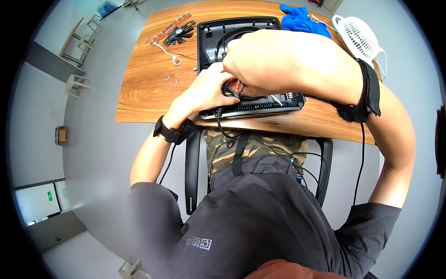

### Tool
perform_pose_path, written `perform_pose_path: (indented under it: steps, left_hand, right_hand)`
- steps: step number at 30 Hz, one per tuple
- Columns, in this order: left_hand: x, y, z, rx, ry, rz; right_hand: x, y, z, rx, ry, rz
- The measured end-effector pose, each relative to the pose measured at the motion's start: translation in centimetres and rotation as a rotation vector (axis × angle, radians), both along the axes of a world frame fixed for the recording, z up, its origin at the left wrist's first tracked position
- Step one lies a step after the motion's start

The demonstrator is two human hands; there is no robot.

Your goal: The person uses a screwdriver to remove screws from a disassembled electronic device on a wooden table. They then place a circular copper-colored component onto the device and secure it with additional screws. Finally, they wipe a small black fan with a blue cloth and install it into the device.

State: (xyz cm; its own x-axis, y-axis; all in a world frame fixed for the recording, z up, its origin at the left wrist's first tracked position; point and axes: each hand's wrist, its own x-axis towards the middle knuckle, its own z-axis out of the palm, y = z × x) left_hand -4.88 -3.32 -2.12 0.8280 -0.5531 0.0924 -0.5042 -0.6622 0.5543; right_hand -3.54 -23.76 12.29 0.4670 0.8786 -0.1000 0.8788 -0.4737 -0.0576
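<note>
A black plastic appliance housing (211, 42) lies open on the wooden table (144, 88), with a vented edge facing me. My left hand (204, 90) rests on its near left part, fingers curled down into the inside. My right hand (260, 58) reaches over from the right and covers the middle of the housing, fingers bent around a reddish coil part (238, 87) and black wires inside. What the fingers pinch is hidden. A black cord (222, 125) hangs from the housing's front edge.
A black fan impeller (180, 32), a narrow circuit strip (169, 29), a white-wired part (169, 53) and several small screws (172, 79) lie on the table's left. A blue cloth (302, 21) and a white desk fan (360, 37) sit at the back right. Wooden chairs (76, 44) stand far left.
</note>
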Motion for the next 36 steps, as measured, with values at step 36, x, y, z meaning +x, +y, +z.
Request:
perform_pose_path:
  steps: [36]
  left_hand:
    - [4.7,13.8,-3.0,0.358,-0.095,0.349]
  right_hand:
    - [0.5,2.1,1.4,-0.164,0.071,-0.024]
